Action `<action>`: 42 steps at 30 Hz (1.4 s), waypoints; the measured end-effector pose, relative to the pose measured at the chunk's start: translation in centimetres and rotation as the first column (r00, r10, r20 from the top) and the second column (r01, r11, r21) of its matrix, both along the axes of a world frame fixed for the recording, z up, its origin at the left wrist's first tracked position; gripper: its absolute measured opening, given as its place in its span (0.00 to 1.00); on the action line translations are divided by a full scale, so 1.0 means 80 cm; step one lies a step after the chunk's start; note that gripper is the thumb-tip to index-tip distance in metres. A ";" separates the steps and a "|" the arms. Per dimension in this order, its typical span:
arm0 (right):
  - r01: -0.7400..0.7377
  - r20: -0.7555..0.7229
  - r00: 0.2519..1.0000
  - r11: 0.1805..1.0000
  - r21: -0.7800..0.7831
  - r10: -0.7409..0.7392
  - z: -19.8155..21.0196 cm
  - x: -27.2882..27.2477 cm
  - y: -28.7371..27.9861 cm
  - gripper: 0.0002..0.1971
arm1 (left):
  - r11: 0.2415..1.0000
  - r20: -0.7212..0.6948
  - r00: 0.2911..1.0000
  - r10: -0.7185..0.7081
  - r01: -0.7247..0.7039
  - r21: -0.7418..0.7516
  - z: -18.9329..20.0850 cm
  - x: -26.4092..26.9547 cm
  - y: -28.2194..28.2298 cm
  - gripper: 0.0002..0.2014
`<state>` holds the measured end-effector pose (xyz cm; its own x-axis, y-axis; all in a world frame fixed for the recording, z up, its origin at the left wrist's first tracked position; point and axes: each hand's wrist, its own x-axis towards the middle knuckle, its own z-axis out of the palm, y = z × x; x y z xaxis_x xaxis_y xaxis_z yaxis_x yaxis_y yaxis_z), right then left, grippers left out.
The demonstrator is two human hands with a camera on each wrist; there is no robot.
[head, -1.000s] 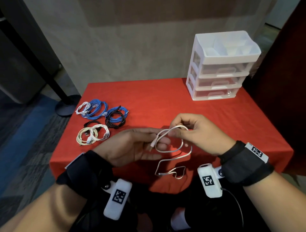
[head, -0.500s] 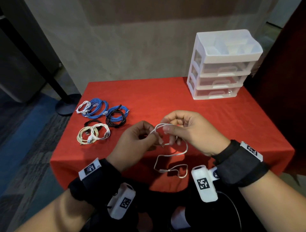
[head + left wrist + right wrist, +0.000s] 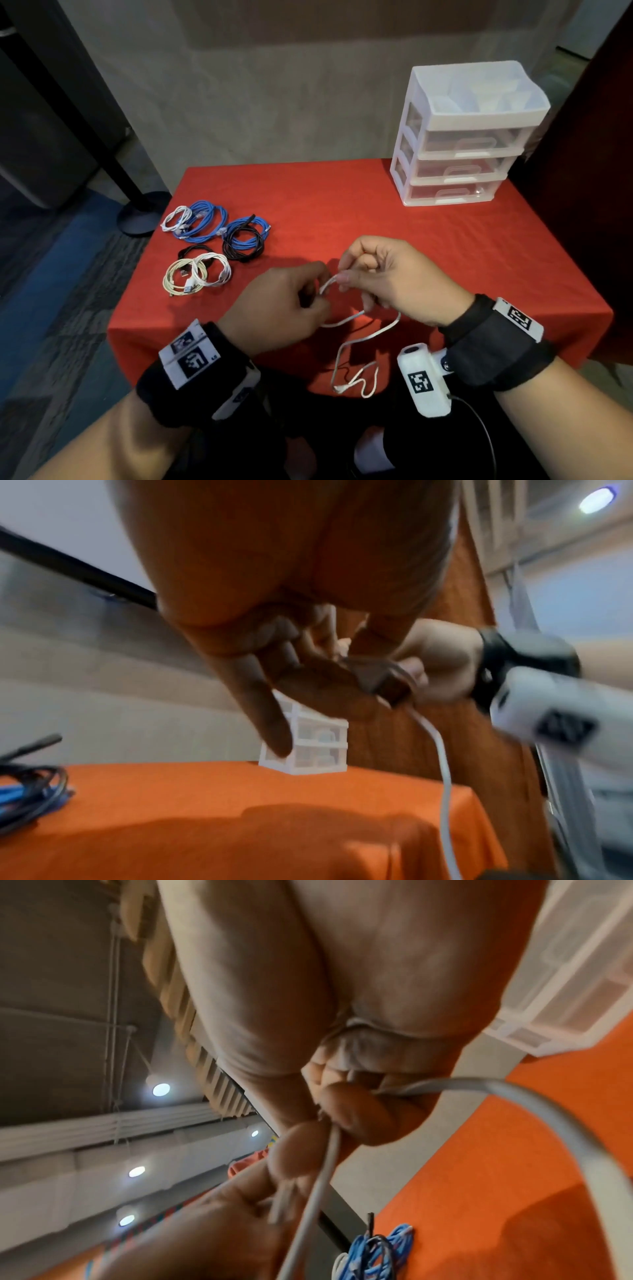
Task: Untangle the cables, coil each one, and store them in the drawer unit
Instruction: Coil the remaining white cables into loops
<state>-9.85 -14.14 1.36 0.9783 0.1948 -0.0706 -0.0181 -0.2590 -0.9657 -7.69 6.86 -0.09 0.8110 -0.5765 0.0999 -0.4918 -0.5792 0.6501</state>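
Note:
Both hands hold one white cable (image 3: 371, 337) above the near middle of the red table (image 3: 342, 212). My left hand (image 3: 284, 305) is turned knuckles up and pinches the cable's upper loop. My right hand (image 3: 387, 277) pinches the same loop just to the right, its fingers curled. The rest of the white cable (image 3: 441, 753) hangs down over the table's front edge, its plug end dangling. In the right wrist view the cable (image 3: 329, 1153) passes between fingertips. The white drawer unit (image 3: 462, 137) stands at the far right with its three drawers closed.
Several coiled cables lie at the table's left: blue coils (image 3: 205, 222), a black and blue coil (image 3: 245, 240), cream and white coils (image 3: 195, 274). A black stand base (image 3: 142, 216) sits on the floor past the left edge. A dark red curtain (image 3: 589, 171) hangs to the right.
My left hand has turned from palm up to knuckles up and closed on the loop. Both hands came closer together, and the loop between them has shrunk.

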 end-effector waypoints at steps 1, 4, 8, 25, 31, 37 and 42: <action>-0.020 0.006 1.000 1.000 -0.019 0.020 0.001 -0.001 -0.001 0.06 | 0.997 -0.133 0.990 -0.043 0.034 -0.066 0.003 0.002 0.002 0.02; -0.084 0.016 0.996 0.996 0.022 0.084 0.005 -0.005 0.000 0.06 | 0.956 -0.478 0.870 -0.124 -0.024 -0.291 0.008 0.002 0.002 0.19; -0.123 0.041 0.992 0.991 0.044 0.122 0.011 -0.008 0.002 0.05 | 0.840 -0.700 0.698 -0.154 -0.281 -0.465 0.007 -0.012 -0.010 0.19; 0.059 0.143 0.987 0.996 0.063 -0.068 0.005 0.010 -0.017 0.12 | 0.625 -0.785 0.467 -0.407 -0.484 -0.612 0.032 0.002 -0.005 0.12; 0.142 -0.028 0.990 0.988 0.062 -0.140 -0.035 0.005 0.003 0.11 | 0.325 -0.726 0.531 -0.436 -0.660 -0.678 0.039 0.020 -0.011 0.14; -0.024 0.063 0.997 0.967 -0.252 0.041 -0.063 -0.035 0.040 0.11 | 0.330 -0.683 0.694 -0.227 -0.605 -0.724 0.027 0.033 -0.015 0.12; -0.119 0.170 0.966 0.922 -0.369 0.193 -0.030 -0.047 0.036 0.08 | 0.669 -0.495 0.864 0.095 -0.424 -0.611 0.003 0.023 -0.018 0.10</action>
